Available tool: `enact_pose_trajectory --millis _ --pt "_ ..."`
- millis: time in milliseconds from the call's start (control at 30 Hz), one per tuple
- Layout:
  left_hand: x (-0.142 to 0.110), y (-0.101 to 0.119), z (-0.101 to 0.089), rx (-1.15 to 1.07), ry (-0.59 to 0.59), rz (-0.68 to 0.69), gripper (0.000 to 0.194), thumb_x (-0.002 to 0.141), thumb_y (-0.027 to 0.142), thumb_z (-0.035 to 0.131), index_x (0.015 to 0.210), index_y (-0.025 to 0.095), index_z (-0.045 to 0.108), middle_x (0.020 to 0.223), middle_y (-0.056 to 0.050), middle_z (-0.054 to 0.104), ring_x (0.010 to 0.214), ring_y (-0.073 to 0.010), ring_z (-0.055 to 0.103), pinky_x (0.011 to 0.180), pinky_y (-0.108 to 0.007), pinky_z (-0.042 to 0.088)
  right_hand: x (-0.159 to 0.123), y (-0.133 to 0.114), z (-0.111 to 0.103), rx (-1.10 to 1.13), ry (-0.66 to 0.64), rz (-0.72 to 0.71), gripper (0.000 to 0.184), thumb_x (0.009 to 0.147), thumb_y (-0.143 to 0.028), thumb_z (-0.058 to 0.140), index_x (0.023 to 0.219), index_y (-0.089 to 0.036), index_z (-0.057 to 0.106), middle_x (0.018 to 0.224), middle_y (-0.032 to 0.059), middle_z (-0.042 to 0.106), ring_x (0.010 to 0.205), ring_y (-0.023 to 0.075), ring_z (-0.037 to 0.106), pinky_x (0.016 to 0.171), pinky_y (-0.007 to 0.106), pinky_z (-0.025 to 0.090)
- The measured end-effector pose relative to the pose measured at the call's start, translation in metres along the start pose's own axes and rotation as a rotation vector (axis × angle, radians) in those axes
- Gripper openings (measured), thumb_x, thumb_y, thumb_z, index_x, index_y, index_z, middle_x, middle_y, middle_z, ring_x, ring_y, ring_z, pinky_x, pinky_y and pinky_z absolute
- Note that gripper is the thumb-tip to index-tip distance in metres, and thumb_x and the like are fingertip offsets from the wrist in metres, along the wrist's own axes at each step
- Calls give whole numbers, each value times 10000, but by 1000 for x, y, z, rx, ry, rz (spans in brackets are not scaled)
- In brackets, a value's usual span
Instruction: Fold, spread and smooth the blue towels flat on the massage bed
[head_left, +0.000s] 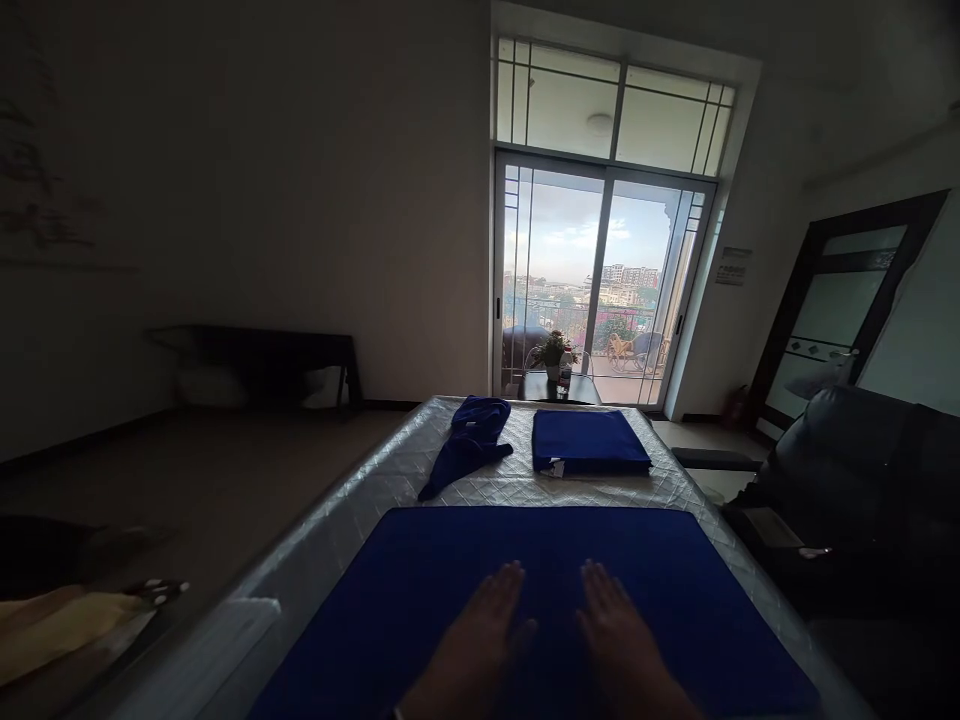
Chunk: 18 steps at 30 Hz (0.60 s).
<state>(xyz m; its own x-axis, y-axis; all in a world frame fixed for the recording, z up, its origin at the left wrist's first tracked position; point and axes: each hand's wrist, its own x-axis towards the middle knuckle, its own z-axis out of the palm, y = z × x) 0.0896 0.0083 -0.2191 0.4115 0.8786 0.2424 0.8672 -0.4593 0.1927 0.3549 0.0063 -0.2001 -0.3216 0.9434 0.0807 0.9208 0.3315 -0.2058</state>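
A large blue cloth (555, 540) lies spread flat on the plastic-covered mattress (330, 540) in front of me. My left hand (484, 620) is over its near middle, fingers stretched forward and nothing in them. A short gap away, my right hand (611, 620) is held the same way, palm down with straight fingers. Both look laid on the cloth, though dim light hides the exact contact. Farther back, a neatly folded blue cloth (589, 442) with a small white tag sits on the right. Left of it is a crumpled blue cloth (472, 440).
Beyond the mattress stand a small dark table (536, 388) with a potted plant (553, 352) and a bottle (565, 372), before a sliding glass door (555, 260). A black armchair (862, 490) is at right. A dark bench (277, 350) lines the left wall.
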Motion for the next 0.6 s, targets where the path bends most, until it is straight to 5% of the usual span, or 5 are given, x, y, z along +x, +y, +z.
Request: enact_pose_trajectory --millis 100,200,400,500,600 --pt "15 41 12 -26 -33 160 634 1062 528 333 1607 239 187 1634 -90 296 1505 -267 334 1216 -481 382 0 -41 1 85 -66 -86 613 1055 -409 266 1603 -135 274 1662 59 192 1556 251 175 1284 458 192" --pt "9 37 19 14 19 186 664 1060 532 358 1607 257 101 1632 -78 300 1494 -260 355 1199 -451 410 -9 -39 -6 94 -120 -82 680 1061 -519 213 1604 -109 231 1666 73 147 1559 259 153 1284 467 178" --pt "-52 -61 32 188 163 -54 684 1023 567 433 1601 280 207 1577 -89 419 1412 -295 496 1111 -467 500 -31 18 -9 58 -117 84 744 1029 -615 254 1599 -138 277 1663 60 188 1553 266 185 1280 486 192" --pt "-98 -114 25 265 256 -131 662 1020 536 390 1604 255 256 1531 -112 500 1370 -312 547 1076 -496 517 -46 68 3 1 -84 192 753 1008 -602 268 1601 -139 298 1667 61 209 1552 263 187 1282 481 197" --pt "-129 -139 6 264 280 -126 655 974 483 372 1605 326 288 1457 -60 603 1346 -297 574 1087 -486 505 -70 134 21 -66 27 289 668 971 -542 286 1545 -250 467 1651 36 303 1540 248 238 1260 480 261"
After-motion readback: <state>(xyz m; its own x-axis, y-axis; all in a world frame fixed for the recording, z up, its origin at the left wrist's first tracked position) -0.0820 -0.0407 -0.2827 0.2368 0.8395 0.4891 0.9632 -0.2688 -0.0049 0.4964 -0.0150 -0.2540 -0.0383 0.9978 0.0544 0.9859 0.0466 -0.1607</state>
